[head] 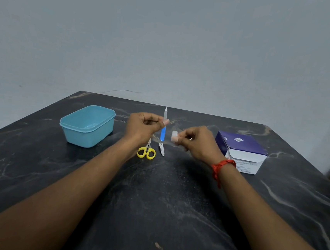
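My left hand [145, 126] pinches a nail file [164, 124] with a blue handle and holds it upright above the table, metal tip up. Just to its right, my right hand [196, 142] pinches a small white folded swab pad [174, 135] between thumb and fingers; the pad is a short gap away from the file's blue handle. A red thread band is tied round my right wrist.
On the dark marble table [153, 194] lie small yellow-handled scissors [146, 152] and a metal nail clipper [161, 148] below my hands. An open light-blue plastic tub [87, 125] stands at the left. A purple and white box of alcohol swabs [242, 152] stands at the right.
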